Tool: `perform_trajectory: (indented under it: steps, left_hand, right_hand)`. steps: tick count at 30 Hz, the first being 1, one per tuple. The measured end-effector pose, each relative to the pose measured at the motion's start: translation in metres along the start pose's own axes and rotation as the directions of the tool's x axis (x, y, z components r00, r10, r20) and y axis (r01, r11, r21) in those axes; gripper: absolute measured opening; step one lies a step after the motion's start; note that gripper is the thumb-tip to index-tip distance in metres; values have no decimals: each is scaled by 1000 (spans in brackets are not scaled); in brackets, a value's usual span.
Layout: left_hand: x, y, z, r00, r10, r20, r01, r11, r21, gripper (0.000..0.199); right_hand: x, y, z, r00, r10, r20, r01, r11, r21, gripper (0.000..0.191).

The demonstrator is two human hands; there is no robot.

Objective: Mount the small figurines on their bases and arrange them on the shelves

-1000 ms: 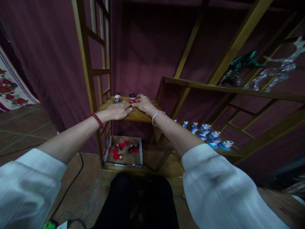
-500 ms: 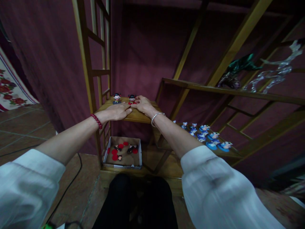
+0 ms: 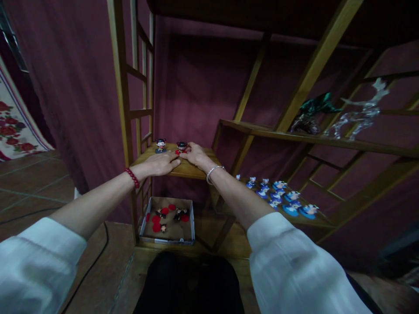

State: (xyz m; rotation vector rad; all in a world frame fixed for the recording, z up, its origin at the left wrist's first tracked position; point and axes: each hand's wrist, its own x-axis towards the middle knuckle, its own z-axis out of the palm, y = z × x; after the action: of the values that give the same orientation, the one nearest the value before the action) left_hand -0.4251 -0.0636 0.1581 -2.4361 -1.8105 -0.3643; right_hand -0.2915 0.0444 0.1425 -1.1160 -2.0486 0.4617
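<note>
At the small wooden shelf [image 3: 196,172] straight ahead on my feed, both hands rest palms down and flat, and neither pinches anything that I can see. The left hand [image 3: 160,164], with a red bead bracelet [image 3: 132,178] on its wrist, lies on the shelf top, its fingertips [image 3: 176,162] pointing toward the right hand [image 3: 197,155], which wears a silver bangle [image 3: 212,173]. The two hands are close but not pressed together. The right hand's fingers [image 3: 189,150] reach to just beside a small doll figurine [image 3: 182,147] standing on a red disc [image 3: 178,152]; from this angle I cannot tell whether they touch it. A second doll figurine [image 3: 160,145] stands further left on the same shelf, just beyond the left hand.

What I have under my hands at this moment is that shelf top and the figurine nearest the right fingers. From this position, anything lower would call for the arms to drop: below the shelf sits a cardboard box lid [image 3: 166,241] holding red discs [image 3: 156,227] and small dolls [image 3: 179,214]. Off to the right, a lower shelf [image 3: 321,224] carries rows of blue figurines [image 3: 290,209], and a higher shelf holds a glass deer [image 3: 360,114]. A maroon curtain [image 3: 203,87] hangs behind it all.
</note>
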Motion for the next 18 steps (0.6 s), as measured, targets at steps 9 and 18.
perform_trajectory:
  steps: [9,18]
  left_hand:
    - [-13,0,-5,997,-56,-54,57,998,28,48]
    - [-32,-9,-6,968,-193,-159,206,976,72,44]
  right_hand:
    - [1,2,2,1000,10,7,-11,999,49,35]
    - [4,5,3,1000,10,-3,-10,999,37,34]
